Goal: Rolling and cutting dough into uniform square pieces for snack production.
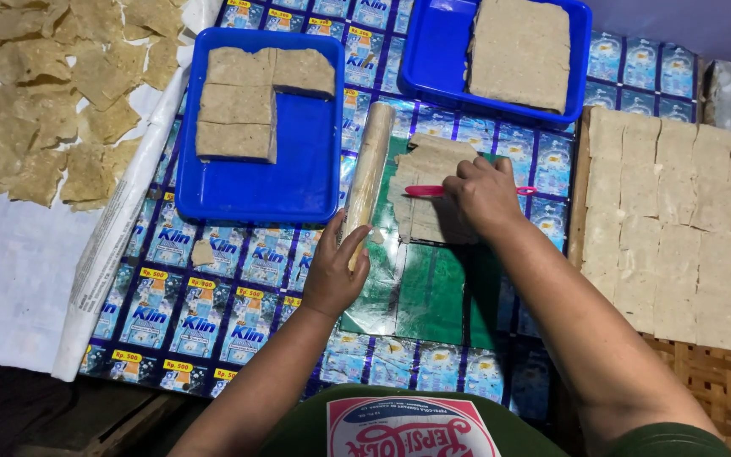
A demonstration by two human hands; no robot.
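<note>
My left hand rests with its fingers on the near end of a wooden rolling pin that lies on a green plastic sheet. My right hand is closed on a thin pink-handled tool and presses it across a flattened sheet of beige dough on the same green sheet. The tool's tip pokes out to the right of my hand.
A blue tray with three dough blocks sits at the left, a second blue tray with a big dough slab behind. Thin cut sheets cover a woven tray at right. Dried pieces lie on white cloth at left.
</note>
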